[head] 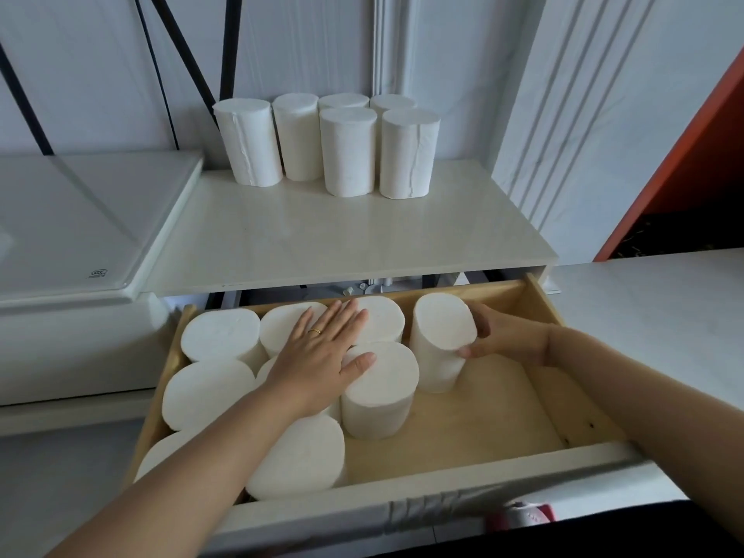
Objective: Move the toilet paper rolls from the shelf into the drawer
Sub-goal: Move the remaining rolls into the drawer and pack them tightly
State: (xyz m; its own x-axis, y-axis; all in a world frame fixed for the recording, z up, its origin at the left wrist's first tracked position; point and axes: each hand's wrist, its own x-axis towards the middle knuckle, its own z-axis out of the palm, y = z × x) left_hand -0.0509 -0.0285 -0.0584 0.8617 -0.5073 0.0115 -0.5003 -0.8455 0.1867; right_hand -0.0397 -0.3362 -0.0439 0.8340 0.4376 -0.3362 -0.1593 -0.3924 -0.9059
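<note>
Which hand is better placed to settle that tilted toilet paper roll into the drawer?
The right hand: it grips the tilted roll, which leans beside the bare floor of the drawer. The left hand lies flat on the upright rolls next to it, holding nothing.

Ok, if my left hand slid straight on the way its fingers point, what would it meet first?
Likely the drawer's back wall, just under the shelf. The left hand lies flat on the rolls, fingers toward it; depth is unclear.
</note>
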